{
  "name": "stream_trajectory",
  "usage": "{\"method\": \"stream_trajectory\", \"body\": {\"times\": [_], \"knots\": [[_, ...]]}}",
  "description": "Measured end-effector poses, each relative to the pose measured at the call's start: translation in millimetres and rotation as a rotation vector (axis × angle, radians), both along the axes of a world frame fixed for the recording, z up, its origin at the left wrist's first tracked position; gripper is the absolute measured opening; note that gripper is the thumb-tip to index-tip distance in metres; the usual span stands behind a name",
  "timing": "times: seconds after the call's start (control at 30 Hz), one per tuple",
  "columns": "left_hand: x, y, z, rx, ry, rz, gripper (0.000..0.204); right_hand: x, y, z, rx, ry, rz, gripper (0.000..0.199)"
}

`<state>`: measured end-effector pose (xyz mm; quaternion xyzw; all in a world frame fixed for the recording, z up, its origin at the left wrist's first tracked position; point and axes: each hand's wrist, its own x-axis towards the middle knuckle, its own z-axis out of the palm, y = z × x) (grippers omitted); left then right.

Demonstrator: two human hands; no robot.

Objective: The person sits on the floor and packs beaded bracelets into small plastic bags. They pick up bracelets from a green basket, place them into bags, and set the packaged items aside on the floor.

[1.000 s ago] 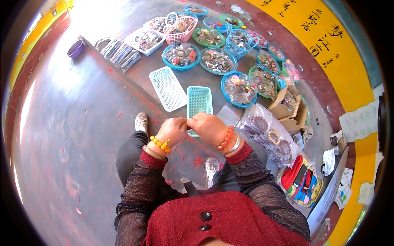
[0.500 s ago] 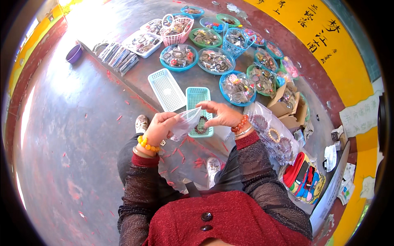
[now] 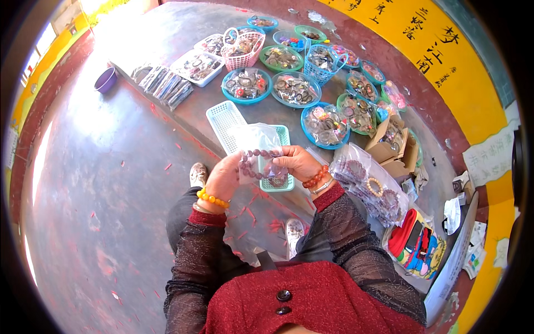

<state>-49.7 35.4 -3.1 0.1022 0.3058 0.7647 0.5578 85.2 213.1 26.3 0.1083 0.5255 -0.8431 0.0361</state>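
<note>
Both hands are raised before the chest, we note. Our left hand (image 3: 223, 177) pinches a dark bead bracelet (image 3: 257, 164) and a clear plastic bag (image 3: 255, 142); our right hand (image 3: 296, 162) grips the bracelet's other side, fingers curled shut. Bracelet and bag hang between the hands, above a teal mesh tray (image 3: 280, 161). On the grey worktop (image 3: 192, 119) beyond sit round blue and green dishes (image 3: 246, 84) of trinkets. At right lie a clear packet (image 3: 370, 186) of bracelets and an open brown carton (image 3: 396, 143). A yellow banner (image 3: 445, 61) with dark characters lines the far right.
</note>
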Motion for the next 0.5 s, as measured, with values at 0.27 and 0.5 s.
{"method": "stream_trajectory", "body": {"times": [0.27,0.5], "knots": [[20,2,17,-0.223,0.13,0.044,0.03,3,3,-18,0.15,-0.098,-0.165,0.029],[29,11,9,-0.268,0.202,0.049,0.026,12,-6,-20,-0.041,-0.087,-0.307,0.022]]}}
